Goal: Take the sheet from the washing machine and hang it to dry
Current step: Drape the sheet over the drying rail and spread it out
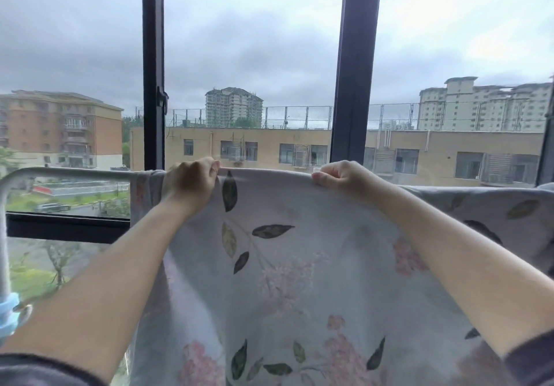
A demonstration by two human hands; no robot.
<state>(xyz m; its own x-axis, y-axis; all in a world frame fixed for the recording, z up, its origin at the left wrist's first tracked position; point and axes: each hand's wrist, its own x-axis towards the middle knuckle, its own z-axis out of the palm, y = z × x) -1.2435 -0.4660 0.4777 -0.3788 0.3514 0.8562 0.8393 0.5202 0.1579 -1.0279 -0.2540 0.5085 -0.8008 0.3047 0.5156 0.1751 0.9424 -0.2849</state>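
1. Gripping the top fold of the floral sheet (299, 265) with the left hand (192, 180), fingers curled tight on the fabric at rail height.
2. Pinching that fold with the right hand (338, 175), thumb and curled fingers clamped on the cloth, well apart from the left.
3. Draped over the pale rail of the drying rack (75, 172), hanging down toward the camera and spreading rightward.
4. Wrapped on the rack's left upright: light blue item (7, 310), kind unclear.
5. Positioned before a dark-framed window (153, 56), with buildings beyond.
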